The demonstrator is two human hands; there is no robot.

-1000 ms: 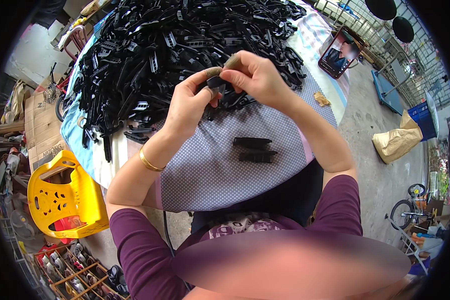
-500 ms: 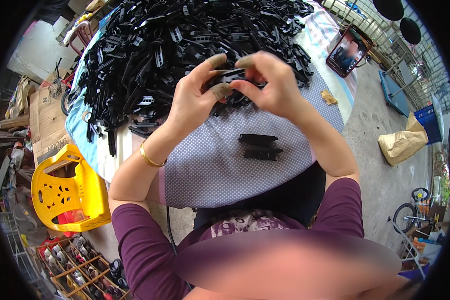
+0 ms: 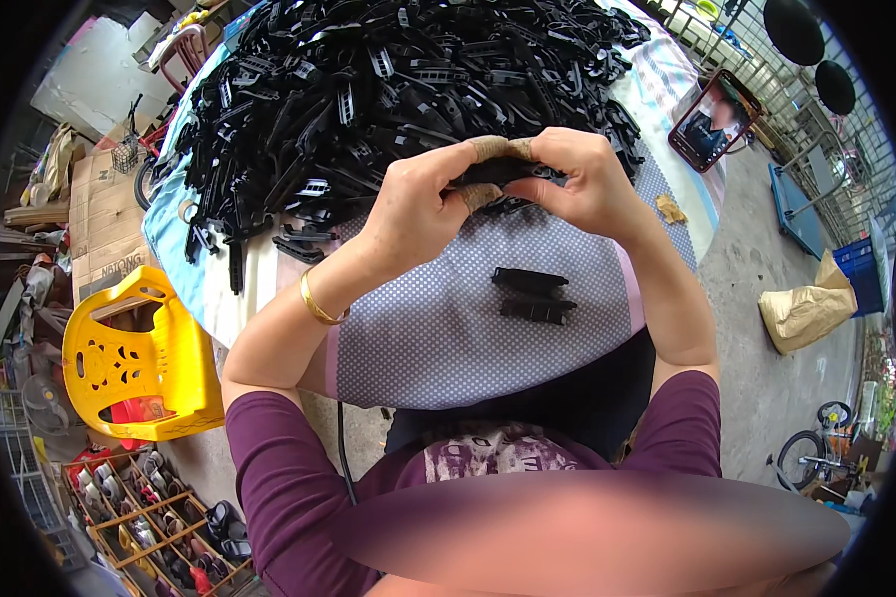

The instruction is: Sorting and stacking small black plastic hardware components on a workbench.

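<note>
Both hands meet over the near edge of a large heap of black plastic parts (image 3: pixel 408 90). Between them is a dark plastic part (image 3: pixel 496 173), mostly covered by fingers. My left hand (image 3: pixel 418 204), with tan wraps on its thumb and a finger, closes on the part's left end. Thumb and fingers of my right hand (image 3: pixel 585 184) pinch its right end; a wrap shows on a fingertip. On the dotted cloth (image 3: pixel 418 338) nearer to me lie two separate black pieces, a far one (image 3: pixel 530 279) and a near one (image 3: pixel 536 312), side by side.
A phone (image 3: pixel 715 119) leans at the table's right, and a crumpled tan scrap (image 3: pixel 670 209) lies near it. Left of the table stands a yellow plastic chair (image 3: pixel 119 358) above a shoe rack (image 3: pixel 159 527). A tan sack (image 3: pixel 806 308) sits on the floor at right.
My hands have come closer together, with their fingertips now meeting over the dark part. The whole view has shifted slightly. The two pieces on the cloth lie as before.
</note>
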